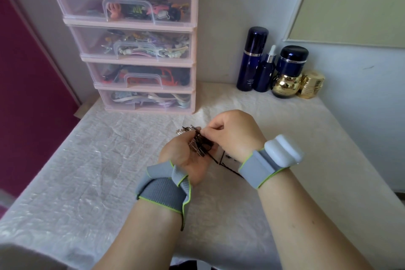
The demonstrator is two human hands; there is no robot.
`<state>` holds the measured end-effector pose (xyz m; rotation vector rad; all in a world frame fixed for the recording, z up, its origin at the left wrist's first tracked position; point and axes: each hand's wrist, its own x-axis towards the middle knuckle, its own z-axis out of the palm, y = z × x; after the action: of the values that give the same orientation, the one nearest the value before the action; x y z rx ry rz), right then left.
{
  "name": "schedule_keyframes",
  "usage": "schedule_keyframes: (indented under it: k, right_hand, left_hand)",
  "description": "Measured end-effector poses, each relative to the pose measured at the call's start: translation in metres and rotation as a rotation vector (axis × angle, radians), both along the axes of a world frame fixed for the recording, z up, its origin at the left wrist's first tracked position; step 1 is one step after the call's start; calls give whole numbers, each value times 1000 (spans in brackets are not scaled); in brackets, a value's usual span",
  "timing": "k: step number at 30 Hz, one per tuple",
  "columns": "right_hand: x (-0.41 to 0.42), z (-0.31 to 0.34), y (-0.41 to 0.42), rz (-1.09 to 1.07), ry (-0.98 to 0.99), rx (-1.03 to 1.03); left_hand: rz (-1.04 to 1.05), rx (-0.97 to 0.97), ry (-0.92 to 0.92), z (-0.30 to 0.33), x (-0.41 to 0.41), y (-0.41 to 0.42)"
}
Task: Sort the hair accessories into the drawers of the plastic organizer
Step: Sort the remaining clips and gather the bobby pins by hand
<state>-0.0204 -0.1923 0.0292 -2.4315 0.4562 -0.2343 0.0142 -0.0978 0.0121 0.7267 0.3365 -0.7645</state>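
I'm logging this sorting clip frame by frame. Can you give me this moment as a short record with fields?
left hand: palm up, holds a bunch of hairpins
right hand: pinches a pin at the bunch
organizer: pink, four clear drawers in view, all shut, each with accessories
table: pale cloth, a few loose pins under the hands
back right: blue bottles, gold jars
wrists: grey straps

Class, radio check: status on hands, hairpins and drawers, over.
Left hand cups bundle of hairpins; right hand pinches one. Organizer drawers all shut. Nothing blocking.
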Motion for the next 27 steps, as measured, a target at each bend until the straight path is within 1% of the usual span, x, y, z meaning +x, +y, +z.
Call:
schedule_keyframes:
  k: [2, 4, 6, 8, 10, 12, 13, 22, 24, 27]
  right_hand:
    - [0, 0, 0, 6, -37, 56]
    - [0, -1, -1, -53, -129, 109]
    - [0, -4, -4, -123, -173, 68]
    - [1, -8, -7, -139, -74, -37]
    - [4, -11, -8, -87, 134, -128]
    - [6, -12, -6, -26, 295, -170]
    - [6, -12, -5, -10, 322, -182]
    - [0, -16, -10, -40, 295, -233]
    - [-4, -17, -16, -53, 248, -174]
    - [-13, -18, -26, -119, 118, -51]
  left_hand:
    - [11, -10, -6, 0, -1, 1]
    - [41, -12, 11, 0, -1, 0]
    - [75, -10, 35, -1, 0, 1]
    - [85, -11, 50, -2, 0, 2]
    - [81, -16, 55, -1, 0, 3]
    - [73, -19, 50, -1, 0, 3]
    - [69, -17, 47, -1, 0, 3]
    - [59, -4, 43, -2, 0, 5]
    - [57, -9, 46, -2, -1, 5]
    - [52, -4, 43, -1, -1, 4]
